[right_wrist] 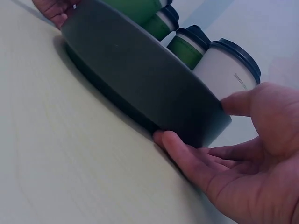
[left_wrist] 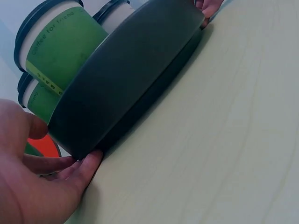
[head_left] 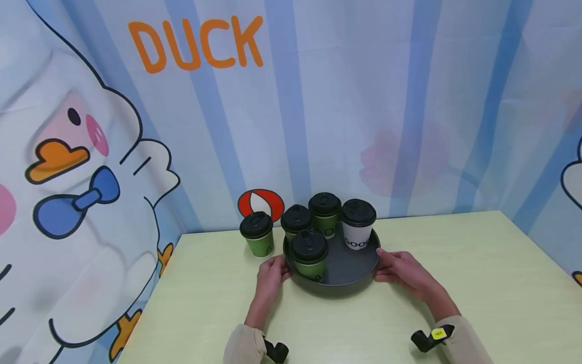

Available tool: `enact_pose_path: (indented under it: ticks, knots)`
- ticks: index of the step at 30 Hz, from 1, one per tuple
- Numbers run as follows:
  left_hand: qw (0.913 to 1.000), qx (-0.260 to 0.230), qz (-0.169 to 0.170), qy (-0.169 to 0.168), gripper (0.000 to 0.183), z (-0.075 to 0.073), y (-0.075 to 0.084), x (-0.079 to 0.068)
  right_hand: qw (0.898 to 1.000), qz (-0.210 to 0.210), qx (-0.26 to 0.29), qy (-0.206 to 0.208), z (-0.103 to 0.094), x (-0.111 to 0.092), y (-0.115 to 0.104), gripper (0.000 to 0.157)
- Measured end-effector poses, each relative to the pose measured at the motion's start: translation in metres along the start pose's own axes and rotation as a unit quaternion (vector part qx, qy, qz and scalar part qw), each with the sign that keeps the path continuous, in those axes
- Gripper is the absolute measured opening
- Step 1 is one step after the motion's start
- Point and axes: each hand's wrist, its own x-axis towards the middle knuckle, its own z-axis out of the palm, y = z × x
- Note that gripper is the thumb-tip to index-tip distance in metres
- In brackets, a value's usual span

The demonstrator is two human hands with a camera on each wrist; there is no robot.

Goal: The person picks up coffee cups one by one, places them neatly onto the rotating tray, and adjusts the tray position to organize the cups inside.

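Observation:
A round dark grey tray [head_left: 347,268] sits between both hands. My left hand [head_left: 271,277] grips its left side, thumb at the rim and fingers low under the edge in the left wrist view. On the opposite side my right hand [head_left: 406,272] holds the tray the same way. The tray carries black-lidded paper cups: a white cup [head_left: 356,235] at the back right, a green cup [head_left: 325,222] at the back, another green cup [head_left: 295,220] at the left and a green cup [head_left: 310,265] in front. Whether the tray touches the table cannot be told.
Another green cup [head_left: 260,245] with a black lid stands on the pale table [head_left: 204,303], off the tray, just beyond my left hand. A cloth backdrop [head_left: 345,101] with stripes and a duck print rises behind the table's back edge.

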Motion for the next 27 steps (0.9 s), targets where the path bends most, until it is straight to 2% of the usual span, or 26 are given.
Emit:
enact_pose_path:
  ticks: [4,6,13,20,25,27]
  knots:
    - [0.9999,0.010,-0.001,0.000,0.037,-0.001,-0.002,0.000,0.998,0.023,0.018,-0.060,-0.008,-0.003,0.002,0.050]
    - [0.9999,0.017,-0.003,-0.002,0.037,-0.002,-0.001,0.000,0.996,0.030,0.025,-0.075,-0.011,-0.004,0.002,0.049]
    - [0.9998,0.016,0.006,-0.012,0.038,-0.002,-0.001,0.000,0.998,0.002,0.036,-0.042,-0.009,-0.002,0.002,0.054]
    - [0.9997,0.006,0.013,-0.021,0.043,-0.003,-0.002,0.001,0.995,0.027,0.029,-0.089,-0.014,-0.005,0.002,0.047]
    - [0.9997,0.002,0.014,-0.019,0.043,-0.004,-0.001,0.000,0.997,0.005,0.034,-0.074,-0.013,-0.004,0.002,0.049]
    - [0.9997,0.004,0.012,-0.018,0.043,-0.004,-0.002,0.000,0.996,0.013,0.034,-0.079,-0.013,-0.004,0.002,0.047]
